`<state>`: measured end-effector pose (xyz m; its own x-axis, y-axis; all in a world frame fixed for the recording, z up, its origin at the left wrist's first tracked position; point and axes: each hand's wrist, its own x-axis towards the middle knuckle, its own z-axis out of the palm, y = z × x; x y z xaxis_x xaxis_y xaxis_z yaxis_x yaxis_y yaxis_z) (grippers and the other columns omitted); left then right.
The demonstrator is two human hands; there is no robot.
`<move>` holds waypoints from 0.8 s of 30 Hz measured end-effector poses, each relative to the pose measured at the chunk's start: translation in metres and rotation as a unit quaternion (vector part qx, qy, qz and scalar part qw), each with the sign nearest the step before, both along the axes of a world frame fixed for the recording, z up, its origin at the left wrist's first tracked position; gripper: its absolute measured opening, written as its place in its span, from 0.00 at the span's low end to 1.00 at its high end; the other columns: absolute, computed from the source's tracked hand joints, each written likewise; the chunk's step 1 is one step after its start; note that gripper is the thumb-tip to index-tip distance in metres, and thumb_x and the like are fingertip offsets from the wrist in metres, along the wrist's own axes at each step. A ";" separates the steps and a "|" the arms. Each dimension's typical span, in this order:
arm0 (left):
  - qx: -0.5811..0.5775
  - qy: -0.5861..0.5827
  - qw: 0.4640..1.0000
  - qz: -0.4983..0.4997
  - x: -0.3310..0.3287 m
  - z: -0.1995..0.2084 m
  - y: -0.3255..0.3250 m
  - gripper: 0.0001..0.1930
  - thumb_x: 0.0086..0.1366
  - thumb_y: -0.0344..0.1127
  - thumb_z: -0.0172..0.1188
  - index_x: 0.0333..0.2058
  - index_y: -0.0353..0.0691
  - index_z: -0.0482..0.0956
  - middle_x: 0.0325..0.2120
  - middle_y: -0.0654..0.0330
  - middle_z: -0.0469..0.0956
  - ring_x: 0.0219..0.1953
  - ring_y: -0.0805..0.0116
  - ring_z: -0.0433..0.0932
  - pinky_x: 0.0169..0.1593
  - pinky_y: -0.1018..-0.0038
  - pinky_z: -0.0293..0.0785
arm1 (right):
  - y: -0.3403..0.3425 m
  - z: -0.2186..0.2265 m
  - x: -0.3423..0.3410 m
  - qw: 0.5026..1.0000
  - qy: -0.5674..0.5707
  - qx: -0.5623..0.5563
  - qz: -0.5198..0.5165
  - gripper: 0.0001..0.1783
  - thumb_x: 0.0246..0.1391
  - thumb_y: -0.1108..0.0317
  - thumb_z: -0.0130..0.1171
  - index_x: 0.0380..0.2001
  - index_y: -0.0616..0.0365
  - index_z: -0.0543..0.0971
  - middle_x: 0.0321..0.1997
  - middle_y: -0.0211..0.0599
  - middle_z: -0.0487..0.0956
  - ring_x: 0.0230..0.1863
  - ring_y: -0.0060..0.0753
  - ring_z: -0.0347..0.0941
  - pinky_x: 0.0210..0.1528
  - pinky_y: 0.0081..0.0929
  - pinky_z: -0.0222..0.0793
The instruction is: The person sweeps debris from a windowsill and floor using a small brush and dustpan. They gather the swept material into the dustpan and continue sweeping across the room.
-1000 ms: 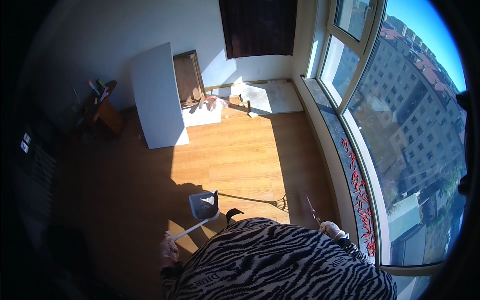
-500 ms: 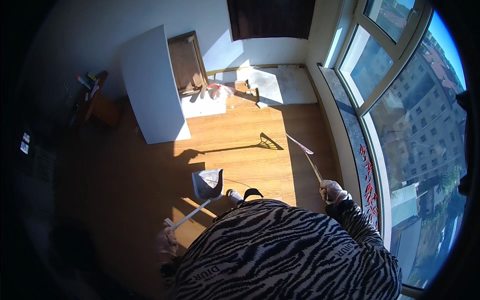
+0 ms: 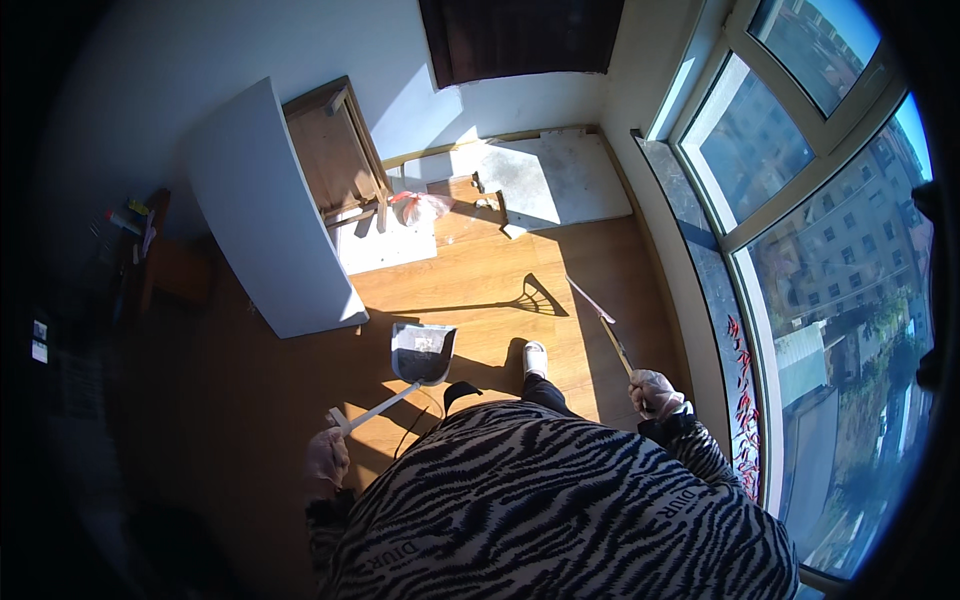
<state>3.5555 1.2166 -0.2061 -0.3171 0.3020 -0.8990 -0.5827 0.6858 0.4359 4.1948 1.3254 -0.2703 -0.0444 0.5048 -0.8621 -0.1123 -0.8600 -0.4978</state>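
Observation:
My left hand (image 3: 327, 462), in a thin clear glove, is closed round the white handle of a long-handled dustpan (image 3: 423, 357). The grey pan hangs low in front of me, its mouth facing away; I cannot tell whether it touches the floor. Also gloved, my right hand (image 3: 655, 394) grips the stick of a broom (image 3: 616, 344). Its flat pink head shows edge-on near the shadow line by the window side. A shadow on the floor gives that head as a fan shape with gaps.
A large white panel (image 3: 265, 210) leans beside a wooden cabinet frame (image 3: 330, 150) at the far left. White boards (image 3: 585, 180), small debris and a pinkish plastic bag (image 3: 425, 207) lie by the far wall. Red chillies (image 3: 742, 400) line the windowsill at right. My shoe (image 3: 535, 359) is on the wooden floor (image 3: 470, 270).
I have stepped forward, one foot now out in front. The panel and cabinet have shifted left in view. Both hands keep their hold on the dustpan and broom.

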 end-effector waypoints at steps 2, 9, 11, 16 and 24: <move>0.004 0.001 1.000 -0.012 0.000 0.001 0.030 0.10 0.68 0.34 0.53 0.25 0.47 0.67 0.12 0.72 0.62 0.09 0.80 0.59 0.14 0.81 0.56 | 0.035 -0.015 -0.001 0.998 -0.013 -0.020 -0.050 0.13 0.59 0.72 0.50 0.19 0.58 0.71 0.18 0.35 0.69 0.13 0.27 0.66 0.12 0.24 0.59; -0.057 -0.061 0.995 0.054 0.005 0.007 0.115 0.10 0.69 0.38 0.56 0.27 0.50 0.68 0.12 0.73 0.63 0.11 0.80 0.62 0.15 0.82 0.60 | 0.203 -0.085 -0.005 0.994 -0.018 0.084 0.063 0.15 0.60 0.73 0.46 0.18 0.53 0.70 0.16 0.32 0.66 0.13 0.26 0.63 0.13 0.23 0.56; -0.038 -0.059 0.997 0.032 0.016 0.007 0.135 0.10 0.70 0.39 0.56 0.27 0.51 0.69 0.12 0.75 0.63 0.12 0.82 0.63 0.16 0.84 0.62 | 0.251 -0.124 -0.004 0.999 0.032 0.027 -0.011 0.15 0.61 0.71 0.48 0.19 0.55 0.71 0.17 0.32 0.66 0.13 0.27 0.65 0.13 0.25 0.59; -0.006 -0.073 0.997 0.036 0.031 0.020 0.167 0.09 0.71 0.38 0.55 0.29 0.52 0.68 0.15 0.76 0.64 0.13 0.84 0.65 0.18 0.83 0.68 | 0.316 -0.225 -0.015 0.989 -0.015 0.096 0.115 0.15 0.58 0.70 0.55 0.18 0.53 0.67 0.18 0.32 0.65 0.18 0.32 0.67 0.14 0.32 0.61; 0.008 -0.052 0.999 -0.001 0.030 0.012 0.203 0.10 0.72 0.41 0.53 0.30 0.51 0.68 0.15 0.75 0.63 0.13 0.83 0.64 0.18 0.82 0.69 | 0.301 -0.198 -0.044 0.665 -0.230 0.372 0.606 0.09 0.51 0.66 0.66 0.22 0.54 0.77 0.19 0.33 0.75 0.18 0.32 0.75 0.15 0.30 0.65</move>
